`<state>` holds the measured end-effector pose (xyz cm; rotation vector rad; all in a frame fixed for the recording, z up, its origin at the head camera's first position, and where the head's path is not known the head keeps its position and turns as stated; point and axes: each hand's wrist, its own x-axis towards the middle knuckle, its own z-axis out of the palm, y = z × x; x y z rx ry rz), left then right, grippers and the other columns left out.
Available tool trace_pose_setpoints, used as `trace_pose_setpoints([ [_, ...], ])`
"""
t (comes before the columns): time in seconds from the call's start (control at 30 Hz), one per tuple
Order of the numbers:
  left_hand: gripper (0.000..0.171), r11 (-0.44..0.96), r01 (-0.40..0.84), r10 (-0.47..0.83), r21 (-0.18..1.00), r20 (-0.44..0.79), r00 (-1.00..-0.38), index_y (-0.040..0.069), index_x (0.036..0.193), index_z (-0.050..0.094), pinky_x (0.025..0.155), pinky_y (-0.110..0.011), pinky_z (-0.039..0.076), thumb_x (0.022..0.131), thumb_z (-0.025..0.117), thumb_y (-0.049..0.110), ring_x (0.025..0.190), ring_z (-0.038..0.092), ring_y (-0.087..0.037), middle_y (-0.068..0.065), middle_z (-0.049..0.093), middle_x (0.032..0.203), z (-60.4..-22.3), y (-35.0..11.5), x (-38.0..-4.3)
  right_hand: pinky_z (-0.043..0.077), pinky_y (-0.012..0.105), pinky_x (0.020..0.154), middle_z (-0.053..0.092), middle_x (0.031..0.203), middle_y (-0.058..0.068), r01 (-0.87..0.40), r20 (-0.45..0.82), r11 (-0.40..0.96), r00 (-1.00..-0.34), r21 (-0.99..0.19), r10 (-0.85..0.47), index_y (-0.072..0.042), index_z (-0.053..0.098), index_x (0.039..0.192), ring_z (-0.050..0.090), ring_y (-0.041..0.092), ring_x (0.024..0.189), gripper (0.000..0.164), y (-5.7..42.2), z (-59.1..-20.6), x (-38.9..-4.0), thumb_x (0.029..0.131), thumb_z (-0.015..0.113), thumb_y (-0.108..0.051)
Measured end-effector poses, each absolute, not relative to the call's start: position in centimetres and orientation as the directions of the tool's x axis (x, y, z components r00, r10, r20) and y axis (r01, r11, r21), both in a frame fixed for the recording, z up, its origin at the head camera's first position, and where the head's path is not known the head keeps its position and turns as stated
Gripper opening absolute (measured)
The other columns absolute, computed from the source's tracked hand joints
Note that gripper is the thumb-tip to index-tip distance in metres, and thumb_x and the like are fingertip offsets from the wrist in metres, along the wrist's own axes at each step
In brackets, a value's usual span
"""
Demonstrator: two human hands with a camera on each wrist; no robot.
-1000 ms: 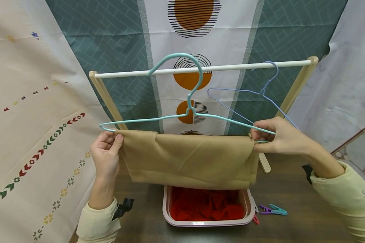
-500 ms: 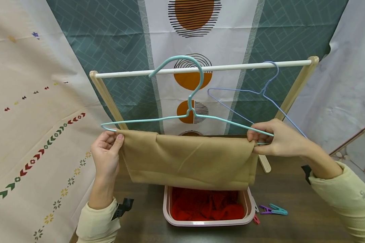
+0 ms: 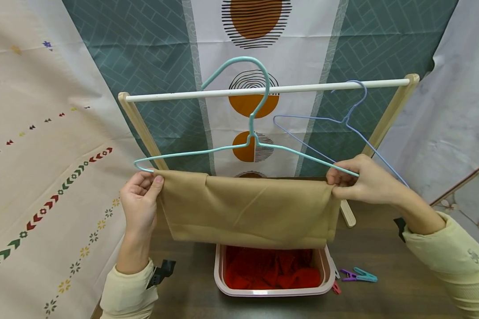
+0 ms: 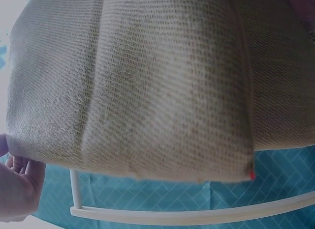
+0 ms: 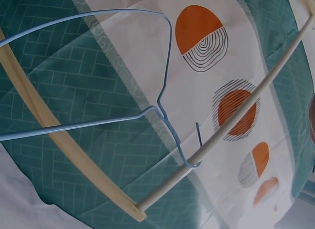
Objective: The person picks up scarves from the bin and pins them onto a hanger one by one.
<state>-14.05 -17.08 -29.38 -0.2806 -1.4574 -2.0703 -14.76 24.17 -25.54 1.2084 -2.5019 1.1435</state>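
A folded tan cloth (image 3: pixel 247 212) hangs below the arms of an aqua hanger (image 3: pixel 252 126), draped over its lower bar. My left hand (image 3: pixel 139 197) pinches the cloth's upper left corner between thumb and fingers, close by the hanger's left end. At the opposite top corner, my right hand (image 3: pixel 369 181) grips the cloth's edge, and the hanger's right arm runs in among its fingers. The hook stands upright in front of the rack's white rod (image 3: pixel 303 88); whether they touch I cannot tell. In the left wrist view the cloth (image 4: pixel 147 91) fills most of the picture.
A blue hanger (image 3: pixel 347 119) hangs from the rod's right part. Below the cloth, a pale pink basin (image 3: pixel 275 293) holds red fabric (image 3: pixel 271 268). Several clothespins (image 3: pixel 366 275) lie right of the basin. Wooden posts (image 3: pixel 141 128) support the rod.
The aqua hanger's hook and shoulders have risen and shifted slightly right. My right hand has shifted only slightly; my left hand and the cloth have stayed nearly in place.
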Motion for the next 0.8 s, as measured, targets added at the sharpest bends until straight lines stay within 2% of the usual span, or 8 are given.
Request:
trace_pose_setpoints([
  [0.27,0.024,-0.248,0.552,-0.378,0.796,0.445,-0.812,0.001,0.071,0.06,0.053,-0.015,0.042,0.081,0.051,-0.019,0.057,0.053,-0.007,-0.003,0.061,0.064,-29.28,-17.42,-14.44,0.035,0.019,0.044,0.055,0.066,-0.009,-0.751,0.437,0.341,-0.623,-0.565,-0.649,-0.011,0.059,0.079,0.045,0.003,0.053,0.033,24.23,-25.06,-14.83,0.066,0.054,0.018],
  [0.43,0.025,-0.253,0.554,-0.385,0.793,0.443,-0.81,0.001,0.071,0.061,0.052,-0.015,0.042,0.08,0.051,-0.02,0.056,0.053,-0.007,-0.002,0.06,0.062,-29.13,-17.52,-14.54,0.036,0.02,0.042,0.056,0.068,-0.005,-0.746,0.422,0.279,-0.597,-0.605,-0.682,-0.008,0.059,0.084,0.046,0.005,0.052,0.034,24.39,-24.85,-14.84,0.069,0.049,0.021],
  [0.6,0.026,-0.242,0.55,-0.376,0.799,0.445,-0.813,0.001,0.072,0.061,0.053,-0.015,0.043,0.079,0.05,-0.021,0.056,0.054,-0.007,-0.002,0.06,0.061,-29.1,-17.41,-14.37,0.046,0.023,0.046,0.059,0.07,-0.003,-0.691,0.385,0.252,-0.625,-0.678,-0.679,-0.003,0.057,0.087,0.054,0.01,0.052,0.034,24.53,-24.97,-14.65,0.073,0.04,0.023],
  [0.67,0.026,-0.235,0.551,-0.371,0.801,0.45,-0.812,0.001,0.071,0.061,0.053,-0.015,0.043,0.079,0.051,-0.021,0.056,0.054,-0.006,-0.002,0.06,0.06,-29.11,-17.36,-14.3,0.045,0.024,0.046,0.058,0.069,-0.002,-0.674,0.384,0.237,-0.635,-0.7,-0.67,-0.002,0.057,0.088,0.052,0.011,0.051,0.035,24.55,-25.09,-14.63,0.074,0.036,0.023],
  [0.73,0.026,-0.223,0.549,-0.371,0.805,0.451,-0.812,0.002,0.071,0.061,0.053,-0.014,0.043,0.078,0.051,-0.021,0.055,0.054,-0.006,-0.001,0.06,0.06,-29.13,-17.28,-14.26,0.042,0.024,0.045,0.055,0.064,-0.002,-0.682,0.392,0.229,-0.626,-0.694,-0.675,-0.002,0.058,0.091,0.049,0.011,0.05,0.035,24.58,-25.18,-14.67,0.076,0.037,0.022],
  [0.8,0.027,-0.208,0.544,-0.371,0.813,0.449,-0.813,0.003,0.071,0.061,0.053,-0.014,0.043,0.078,0.052,-0.021,0.055,0.054,-0.005,0.0,0.06,0.059,-29.16,-17.19,-14.25,0.038,0.023,0.044,0.053,0.061,-0.003,-0.693,0.388,0.263,-0.63,-0.671,-0.672,-0.004,0.061,0.094,0.046,0.009,0.049,0.031,24.57,-25.2,-14.65,0.08,0.044,0.018],
])
